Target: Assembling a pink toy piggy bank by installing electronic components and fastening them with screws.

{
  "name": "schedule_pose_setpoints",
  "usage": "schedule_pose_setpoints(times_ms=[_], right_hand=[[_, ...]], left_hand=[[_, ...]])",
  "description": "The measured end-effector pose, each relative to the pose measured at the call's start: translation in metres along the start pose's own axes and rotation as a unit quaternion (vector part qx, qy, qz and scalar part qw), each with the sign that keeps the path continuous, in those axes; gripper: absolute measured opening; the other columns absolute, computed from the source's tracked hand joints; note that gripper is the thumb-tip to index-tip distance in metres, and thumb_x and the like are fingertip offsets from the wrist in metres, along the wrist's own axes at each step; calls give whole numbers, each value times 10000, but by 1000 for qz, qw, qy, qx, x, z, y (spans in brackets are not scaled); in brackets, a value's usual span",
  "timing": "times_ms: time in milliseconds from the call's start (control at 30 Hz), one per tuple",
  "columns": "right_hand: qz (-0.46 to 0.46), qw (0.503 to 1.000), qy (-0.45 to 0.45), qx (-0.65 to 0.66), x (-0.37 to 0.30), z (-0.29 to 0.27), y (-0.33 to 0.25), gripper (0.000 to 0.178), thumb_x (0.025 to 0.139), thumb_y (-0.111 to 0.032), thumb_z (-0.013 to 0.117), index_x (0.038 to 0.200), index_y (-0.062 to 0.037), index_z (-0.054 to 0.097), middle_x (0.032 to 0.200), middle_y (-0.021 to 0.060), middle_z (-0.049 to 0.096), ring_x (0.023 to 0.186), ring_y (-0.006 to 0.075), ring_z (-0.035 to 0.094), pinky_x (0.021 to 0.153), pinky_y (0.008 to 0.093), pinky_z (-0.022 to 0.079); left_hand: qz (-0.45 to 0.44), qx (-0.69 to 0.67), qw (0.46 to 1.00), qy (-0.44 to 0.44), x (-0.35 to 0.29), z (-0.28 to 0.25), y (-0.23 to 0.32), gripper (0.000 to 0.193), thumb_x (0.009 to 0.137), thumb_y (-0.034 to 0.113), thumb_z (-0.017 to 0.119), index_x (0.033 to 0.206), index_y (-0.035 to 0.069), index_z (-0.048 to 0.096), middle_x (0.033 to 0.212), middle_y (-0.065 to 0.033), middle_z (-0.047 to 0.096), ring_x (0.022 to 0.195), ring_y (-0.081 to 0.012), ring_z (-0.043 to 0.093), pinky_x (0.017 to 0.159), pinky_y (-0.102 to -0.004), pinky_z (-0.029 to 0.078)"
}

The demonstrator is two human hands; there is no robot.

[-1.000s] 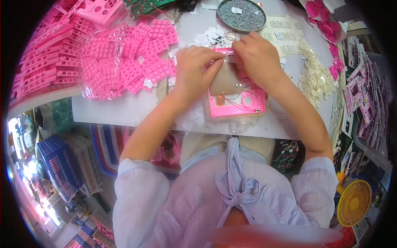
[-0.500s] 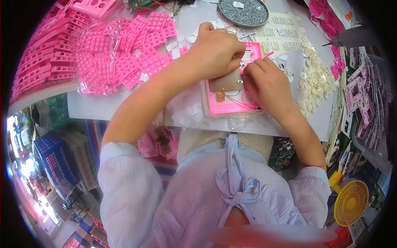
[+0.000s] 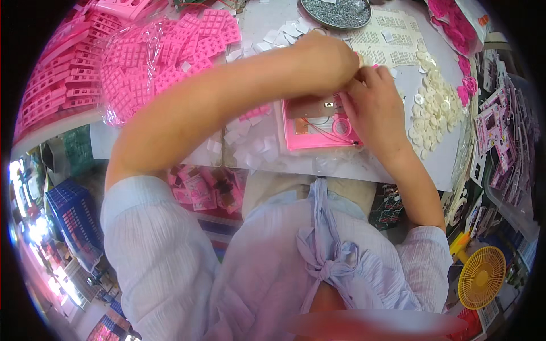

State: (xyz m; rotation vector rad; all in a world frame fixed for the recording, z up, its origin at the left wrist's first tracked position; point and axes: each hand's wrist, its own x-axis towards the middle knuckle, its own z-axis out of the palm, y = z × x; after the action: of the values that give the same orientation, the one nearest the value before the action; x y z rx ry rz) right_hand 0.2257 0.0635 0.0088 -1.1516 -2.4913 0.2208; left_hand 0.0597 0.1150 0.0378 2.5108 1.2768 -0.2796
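White table [image 3: 261, 17]: one open pink case [image 3: 324, 141], brown board [image 3: 307, 108], thin wires [image 3: 324, 126]; left hand [image 3: 330, 62] hiding its top, right hand [image 3: 376, 111] alongside, grips I cannot tell; keypads [image 3: 219, 28] left, discs [image 3: 429, 111] right

I count two bare hands [image 3: 382, 105], one rectangular pink plastic casing [image 3: 301, 141] beneath them, one round dark-rimmed dish [image 3: 336, 26].

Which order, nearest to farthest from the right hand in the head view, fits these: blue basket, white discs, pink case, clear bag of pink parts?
From the right hand:
1. Pink case, at its left
2. White discs, to its right
3. Clear bag of pink parts, well to the left
4. Blue basket, lower far left
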Motion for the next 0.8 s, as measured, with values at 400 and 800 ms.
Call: schedule_pose_setpoints(times_ms=[400, 800], right_hand=[[-48, 990, -31, 130, 19, 6, 20, 126, 832, -82, 701, 951, -50, 675, 925, 82, 656, 929, 307, 569, 786, 410, 504], [-131, 985, -52, 100, 33, 5, 37, 140, 776, -102, 761, 911, -70, 740, 964, 45, 649, 925, 295, 562, 830, 397, 510]], left_hand=[[-42, -90, 995, -29, 16, 14, -36, 196, 731, 119, 743, 881, -6, 764, 885, -185, 741, 834, -332, 728, 699, -451, 577], [-56, -145, 988, 3, -4, 11, -34, 179, 776, 161, 696, 900, 54, 772, 900, -163, 738, 857, -323, 720, 729, -446, 572]])
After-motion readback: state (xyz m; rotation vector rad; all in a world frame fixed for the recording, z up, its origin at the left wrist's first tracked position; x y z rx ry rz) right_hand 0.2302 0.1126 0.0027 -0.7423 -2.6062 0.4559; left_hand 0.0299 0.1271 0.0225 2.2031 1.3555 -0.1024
